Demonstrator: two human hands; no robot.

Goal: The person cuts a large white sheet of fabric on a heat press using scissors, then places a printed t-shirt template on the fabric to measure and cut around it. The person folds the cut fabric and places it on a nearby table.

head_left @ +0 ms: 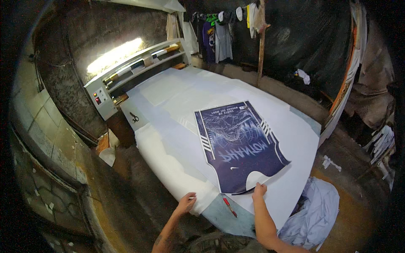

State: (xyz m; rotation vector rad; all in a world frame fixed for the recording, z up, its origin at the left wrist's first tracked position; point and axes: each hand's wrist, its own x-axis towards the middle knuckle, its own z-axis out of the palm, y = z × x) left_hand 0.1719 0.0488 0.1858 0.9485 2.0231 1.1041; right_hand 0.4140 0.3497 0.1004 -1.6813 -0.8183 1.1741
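A dark navy printed jersey panel (236, 143) with white side stripes lies on the white-covered table, its neckline toward me. My right hand (259, 190) is closed on the panel's edge beside the neck cut-out, and the nearby right corner curls up a little. My left hand (187, 203) is at the near left corner of the table, against the bunched white cloth (168, 166) that hangs over the side. Its fingers are loosely bent, with no object seen in them. Between my hands a red pen (230, 207) rests on the bare greenish tabletop (225, 217).
A roller heat press (143, 67) with a control panel stands at the table's far end. Scissors (134, 117) lie near its left edge. Pale cloth (314, 211) is heaped at the near right. Clothes (222, 40) hang at the back, near a wooden post (260, 46).
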